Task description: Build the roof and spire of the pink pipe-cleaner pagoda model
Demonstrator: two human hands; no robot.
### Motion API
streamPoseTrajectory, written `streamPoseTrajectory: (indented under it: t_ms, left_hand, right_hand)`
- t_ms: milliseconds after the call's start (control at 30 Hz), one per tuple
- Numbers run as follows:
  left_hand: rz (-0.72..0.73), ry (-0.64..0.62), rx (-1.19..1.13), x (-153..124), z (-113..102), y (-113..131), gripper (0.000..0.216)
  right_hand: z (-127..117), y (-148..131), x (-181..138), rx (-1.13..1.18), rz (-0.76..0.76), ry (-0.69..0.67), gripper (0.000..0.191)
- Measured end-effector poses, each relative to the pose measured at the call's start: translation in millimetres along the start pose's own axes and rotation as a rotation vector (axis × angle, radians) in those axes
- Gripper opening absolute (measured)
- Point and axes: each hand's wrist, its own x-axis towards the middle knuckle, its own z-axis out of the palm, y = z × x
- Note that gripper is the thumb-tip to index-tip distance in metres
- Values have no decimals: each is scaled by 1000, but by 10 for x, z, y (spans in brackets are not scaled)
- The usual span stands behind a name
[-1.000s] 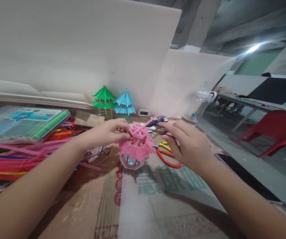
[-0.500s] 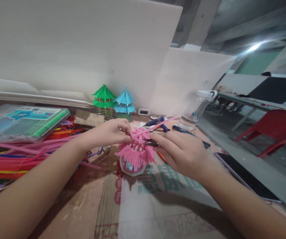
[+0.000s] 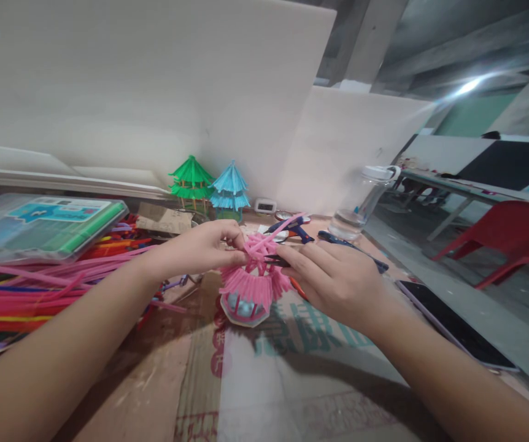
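"Head view, and straight to the middle: the pink model (image 3: 250, 285) stands upright on its pale base (image 3: 246, 319), between the two hands!"

"What's the left hand (image 3: 202, 245) doing?"

"Pinching! Thumb and finger come together at the upper left of the pink model, the other fingers curled behind."

"And over on the right?"

"The right hand (image 3: 335, 279) has its fingers closed round a tool (image 3: 275, 260). Dark tips point left, right up at the model's upper tier. Whether they bite on anything, I cannot tell; it's too small."

"Something's sticking up there!"

"A pink strand (image 3: 289, 225), slanting from the top towards the far right, in front of a blue tool (image 3: 296, 229)."

"Who's lined up on the far side?"

"Green model (image 3: 191, 184), blue model (image 3: 230, 191) just beside it, then a small white clock (image 3: 265, 206). Far right, a clear bottle (image 3: 354, 209); nearer on that side, a phone (image 3: 458, 325) lying flat."

"And the left?"

"Loads of colour! Loose strips (image 3: 38, 298) heaped up, with a clear case (image 3: 46, 224) on the far side of the heap."
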Motion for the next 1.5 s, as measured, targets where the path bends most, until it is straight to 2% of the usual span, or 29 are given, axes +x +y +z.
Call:
streamPoseTrajectory:
  t_ms: [333,833,1267,1500]
  left_hand:
    - [7,0,16,0,9,-18,20]
    - [15,8,38,0,16,-5,19]
    - [-3,5,33,6,30,16,17]
    - [-11,-5,25,-3,37,49,16]
  right_hand:
    - [0,35,31,77,37,11,26]
    - [25,31,-20,-2,-4,-31,23]
    - [-26,7,33,8,-2,26,23]
    - [-6,-8,8,-10,16,-5,24]
